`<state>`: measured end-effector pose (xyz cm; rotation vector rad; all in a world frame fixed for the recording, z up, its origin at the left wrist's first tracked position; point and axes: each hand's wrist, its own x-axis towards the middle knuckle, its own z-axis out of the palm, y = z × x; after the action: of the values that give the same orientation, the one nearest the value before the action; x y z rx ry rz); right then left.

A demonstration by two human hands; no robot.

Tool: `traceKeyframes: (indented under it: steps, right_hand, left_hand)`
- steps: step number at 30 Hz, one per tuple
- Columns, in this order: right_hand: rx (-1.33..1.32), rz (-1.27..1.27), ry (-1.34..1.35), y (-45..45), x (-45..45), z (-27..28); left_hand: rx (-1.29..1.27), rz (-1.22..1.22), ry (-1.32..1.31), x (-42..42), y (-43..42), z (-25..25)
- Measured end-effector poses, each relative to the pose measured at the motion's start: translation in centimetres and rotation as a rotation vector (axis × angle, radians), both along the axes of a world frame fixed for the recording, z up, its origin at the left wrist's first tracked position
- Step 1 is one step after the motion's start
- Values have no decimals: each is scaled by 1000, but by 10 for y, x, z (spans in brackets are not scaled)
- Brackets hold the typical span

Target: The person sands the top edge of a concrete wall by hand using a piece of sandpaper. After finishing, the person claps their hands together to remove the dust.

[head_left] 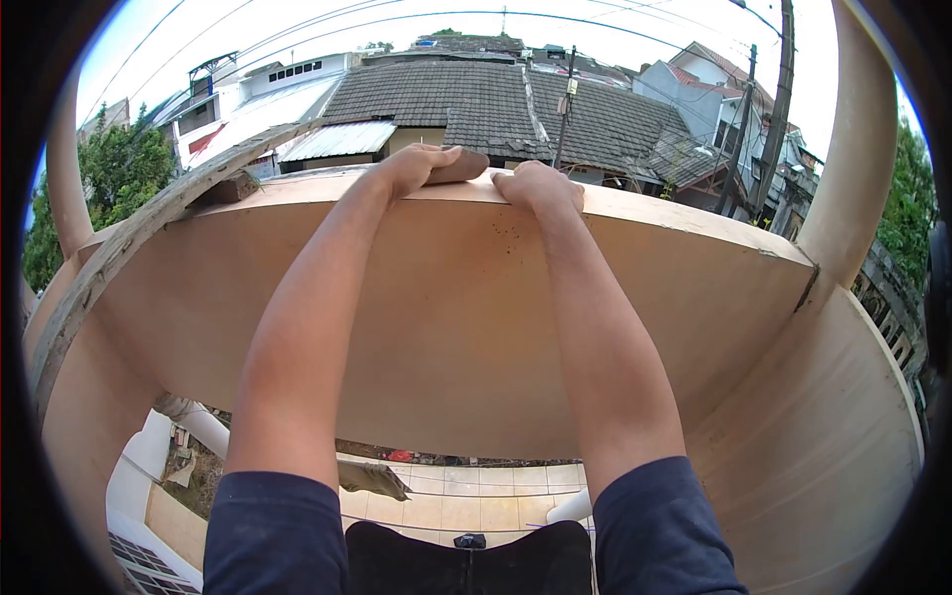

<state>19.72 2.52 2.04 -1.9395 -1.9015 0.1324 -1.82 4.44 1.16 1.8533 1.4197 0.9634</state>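
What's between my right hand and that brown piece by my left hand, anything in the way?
Nothing visible: just a narrow gap over the ledge separates your right hand from the brown piece at your left hand.

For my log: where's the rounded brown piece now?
In the head view's upper centre, the brown piece is in the left hand, atop the beige wall, left of the right hand.

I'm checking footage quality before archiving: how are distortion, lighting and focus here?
Head view: fisheye bends the smooth peach-coloured wall and darkens the corners; head view: the pale white sky is nearly washed out; head view: bare left hand and bare right hand look reasonably sharp.
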Motion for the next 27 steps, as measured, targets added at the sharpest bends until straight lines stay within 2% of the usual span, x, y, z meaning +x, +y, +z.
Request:
traceKeyframes:
  steps: [2,3,4,6,8,10,13,14,16,17,18,20,22,25,26,27]
  right_hand:
    - [-7,10,14,-1,1,0]
    - [-12,18,28,-1,1,1]
    - [-6,16,38,0,1,1]
    - [9,13,20,4,1,-1]
    - [20,9,3,6,2,-3]
    - [48,15,19,3,1,-4]
    - [7,31,15,0,2,-1]
    - [4,36,10,2,0,-3]
    - [57,19,1,9,0,-7]
    - [60,16,2,10,1,-6]
    - [47,5,5,9,1,-6]
    - [39,0,19,7,0,-5]
    - [56,17,7,4,0,-5]
    - [71,13,5,2,-1,-6]
    - [60,5,7,1,0,-4]
    - [63,1,0,1,0,-4]
  left_hand:
    - [-50,-92,-166,-4,-15,4]
    - [58,1,37,-2,-6,0]
    - [63,-1,47,4,-1,0]
    - [126,177,448,16,12,-3]
    - [98,118,389,11,32,-11]
    - [260,458,557,23,6,-10]
    - [189,562,427,38,-25,-1]
    - [184,567,423,33,-21,-3]
    - [244,287,500,16,5,-7]
    - [200,142,344,8,18,-11]
    - [202,137,348,10,12,-10]
    - [47,-53,-56,7,-1,-7]
    - [114,-53,16,2,7,-4]
    - [132,189,361,18,-3,-5]
    - [135,186,354,26,-12,-5]
    - [180,339,421,32,-17,-7]
